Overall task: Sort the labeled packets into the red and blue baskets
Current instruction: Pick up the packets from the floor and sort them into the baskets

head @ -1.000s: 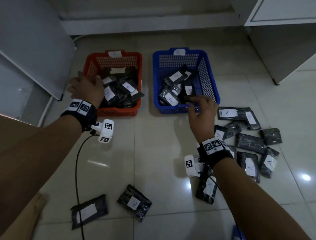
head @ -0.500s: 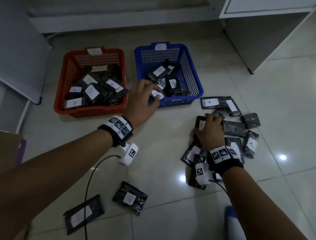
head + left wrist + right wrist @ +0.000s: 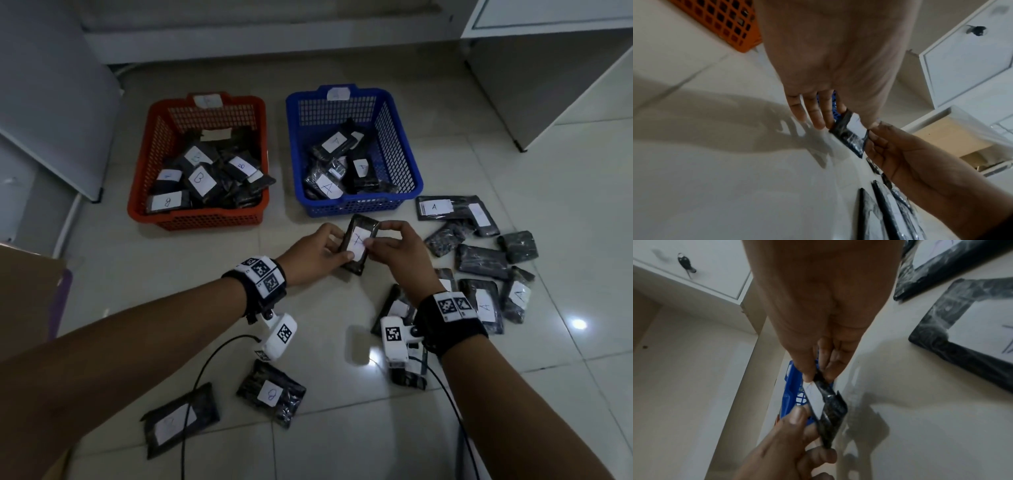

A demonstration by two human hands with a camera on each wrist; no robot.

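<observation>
Both hands hold one black packet (image 3: 360,240) with a white label above the floor, just in front of the blue basket (image 3: 404,164). My left hand (image 3: 317,251) grips its left edge, thumb on the label. My right hand (image 3: 394,246) pinches its right edge between thumb and fingers. The same packet (image 3: 847,138) shows edge-on in the left wrist view, and in the right wrist view the packet (image 3: 828,408) sits between both thumbs. The red basket (image 3: 150,192) holds packets marked B. The blue basket holds packets marked A.
A loose pile of black packets (image 3: 486,263) lies on the tiled floor to the right, several marked A. Two more packets (image 3: 270,392) lie near the front left, crossed by a black cable (image 3: 202,373). White cabinets (image 3: 548,68) stand at the back right and a white panel (image 3: 51,102) at the left.
My right hand has lifted a packet from the pile toward the middle. My left hand has come from the blue basket's front to take hold of its other edge.
</observation>
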